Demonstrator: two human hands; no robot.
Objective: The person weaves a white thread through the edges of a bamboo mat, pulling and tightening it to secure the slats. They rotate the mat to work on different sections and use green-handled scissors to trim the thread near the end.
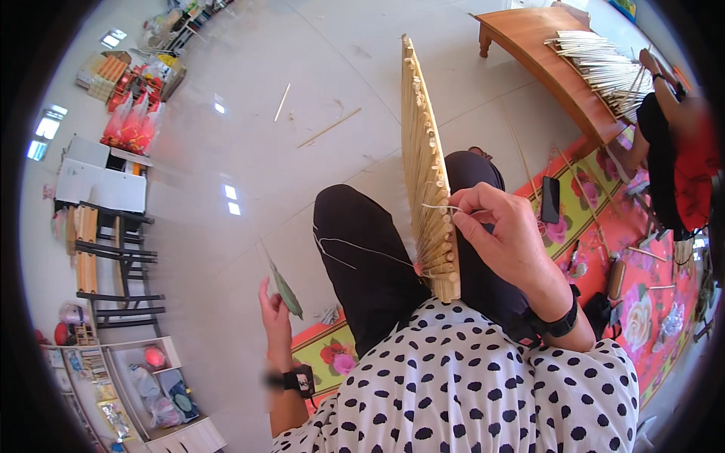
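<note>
Indoors, pale tile floor (pixel 249 151) | right hand (pixel 507 240) grips bamboo slat panel (pixel 429 181) | left hand (pixel 275 306) pinches green needle (pixel 287 292)

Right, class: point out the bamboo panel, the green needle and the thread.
bamboo panel (pixel 424 162), head view, middle of the slats
green needle (pixel 287 291), head view, its blade
thread (pixel 362 246), head view, mid-strand over the knee
</note>
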